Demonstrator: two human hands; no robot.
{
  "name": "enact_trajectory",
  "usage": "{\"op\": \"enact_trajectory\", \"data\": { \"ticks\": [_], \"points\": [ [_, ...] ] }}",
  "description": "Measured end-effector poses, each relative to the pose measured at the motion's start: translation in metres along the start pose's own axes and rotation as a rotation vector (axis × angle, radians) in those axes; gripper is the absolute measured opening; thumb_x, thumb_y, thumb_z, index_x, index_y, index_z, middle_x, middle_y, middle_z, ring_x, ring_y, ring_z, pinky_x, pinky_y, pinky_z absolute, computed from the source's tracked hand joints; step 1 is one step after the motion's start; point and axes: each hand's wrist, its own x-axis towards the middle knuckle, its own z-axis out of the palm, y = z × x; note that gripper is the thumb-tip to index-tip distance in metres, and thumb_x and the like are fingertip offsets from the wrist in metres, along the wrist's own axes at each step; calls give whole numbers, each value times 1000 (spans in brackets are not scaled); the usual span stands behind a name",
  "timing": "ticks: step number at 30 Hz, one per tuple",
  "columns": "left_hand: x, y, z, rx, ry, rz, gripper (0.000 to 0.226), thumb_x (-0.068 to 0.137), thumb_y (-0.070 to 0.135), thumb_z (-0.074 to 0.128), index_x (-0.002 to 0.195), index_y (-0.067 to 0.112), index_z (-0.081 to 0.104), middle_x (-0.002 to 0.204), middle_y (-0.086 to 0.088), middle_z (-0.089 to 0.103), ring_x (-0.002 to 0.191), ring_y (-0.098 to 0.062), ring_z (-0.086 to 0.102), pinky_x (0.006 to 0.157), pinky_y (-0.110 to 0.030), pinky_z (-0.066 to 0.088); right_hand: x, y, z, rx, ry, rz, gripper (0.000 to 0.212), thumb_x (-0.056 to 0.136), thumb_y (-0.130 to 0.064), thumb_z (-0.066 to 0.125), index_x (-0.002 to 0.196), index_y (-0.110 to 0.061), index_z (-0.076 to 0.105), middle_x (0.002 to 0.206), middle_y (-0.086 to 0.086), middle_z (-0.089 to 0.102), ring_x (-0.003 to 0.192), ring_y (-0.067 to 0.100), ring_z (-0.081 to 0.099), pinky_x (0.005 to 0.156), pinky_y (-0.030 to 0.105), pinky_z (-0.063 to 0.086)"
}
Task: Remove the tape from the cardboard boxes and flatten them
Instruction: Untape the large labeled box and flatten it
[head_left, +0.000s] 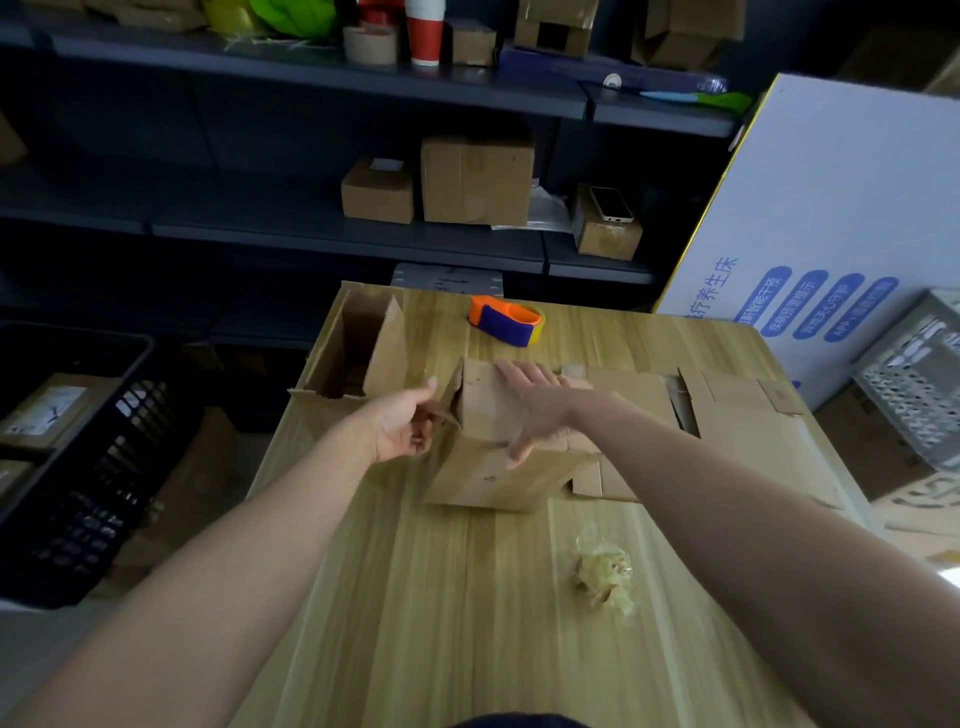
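Observation:
A small brown cardboard box (493, 478) stands mid-table, partly collapsed. My left hand (402, 426) grips its left end flap between thumb and fingers. My right hand (530, 405) lies flat on the box's top panel, fingers spread, pressing down. Flattened cardboard pieces (727, 410) lie to the right, partly under my right forearm. An open, upright box (353, 348) stands at the table's far left corner. A crumpled wad of removed tape (605, 574) sits on the near right of the wooden table (415, 597).
An orange and blue tape dispenser (506, 319) lies at the table's far edge. Dark shelves behind hold several boxes (475, 179). A black crate (67, 457) stands at the left, a large white carton (831, 208) and a grey basket (919, 374) at the right.

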Motion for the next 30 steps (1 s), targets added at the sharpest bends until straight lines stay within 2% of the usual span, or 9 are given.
{"op": "enact_trajectory", "data": {
  "ticks": [2, 5, 9, 12, 16, 19, 24, 28, 30],
  "points": [
    [-4, 9, 5, -52, -65, 49, 34, 84, 47, 61, 87, 13, 56, 75, -4, 59, 69, -16, 53, 74, -29, 48, 0, -8, 1, 122, 46, -51, 142, 54, -49, 85, 146, -32, -21, 158, -1, -5, 145, 29, -3, 113, 53, 5],
    [-14, 24, 12, -36, -185, 121, 34, 76, 48, 67, 70, 16, 56, 58, 2, 54, 53, -10, 50, 59, -24, 45, -2, -14, -4, 244, 120, -92, 145, 54, -43, 87, 142, -37, -28, 157, -7, -11, 145, 27, -1, 115, 54, 13],
    [-17, 34, 15, 32, -316, 156, 7, 84, 14, 65, 87, 10, 60, 74, -4, 61, 68, -13, 56, 62, -25, 51, -6, -11, -7, 355, 132, -95, 143, 57, -33, 88, 140, -43, -28, 156, -11, -15, 145, 28, -1, 114, 56, 16],
    [-16, 35, 25, 164, -220, 154, 12, 84, -3, 62, 90, 6, 59, 81, -10, 64, 74, -17, 58, 62, -26, 53, -8, -8, -1, 452, 95, -58, 139, 59, -35, 87, 143, -41, -24, 157, -7, -15, 145, 26, -2, 115, 55, 15],
    [-16, 38, 37, 235, -190, 143, 15, 80, -8, 64, 87, 5, 60, 80, -11, 66, 72, -18, 61, 62, -27, 52, -10, -4, -3, 659, 92, -33, 127, 63, -19, 84, 148, -37, -8, 159, -2, -3, 144, 29, 8, 114, 54, 18],
    [-16, 43, 45, 480, -108, 220, 18, 79, -7, 66, 88, 8, 63, 83, -8, 65, 74, -17, 59, 63, -28, 49, -10, -1, -7, 675, 62, -18, 123, 63, -11, 82, 148, -36, -3, 158, 1, 4, 141, 32, 15, 112, 53, 22],
    [-8, 42, 58, 924, 102, 467, 20, 83, 0, 64, 84, 20, 65, 97, -1, 63, 96, -17, 57, 88, -35, 48, -8, 4, -8, 772, 50, -13, 110, 64, 3, 74, 146, -34, 10, 145, 9, 25, 126, 35, 36, 103, 53, 39],
    [3, 32, 54, 1051, 316, 556, 22, 85, -3, 56, 96, 15, 64, 109, -4, 60, 102, -21, 56, 84, -29, 46, -7, 14, -11, 773, 59, 57, 98, 69, 7, 67, 141, -35, 18, 116, 10, 44, 93, 23, 55, 78, 37, 53],
    [7, 25, 38, 1036, 409, 508, 31, 84, -5, 55, 109, 13, 58, 120, -6, 54, 104, -20, 54, 84, -29, 47, -11, 26, -12, 722, 64, 111, 95, 71, 7, 66, 142, -33, 16, 116, 8, 43, 87, 17, 51, 66, 26, 46]
  ]
}}
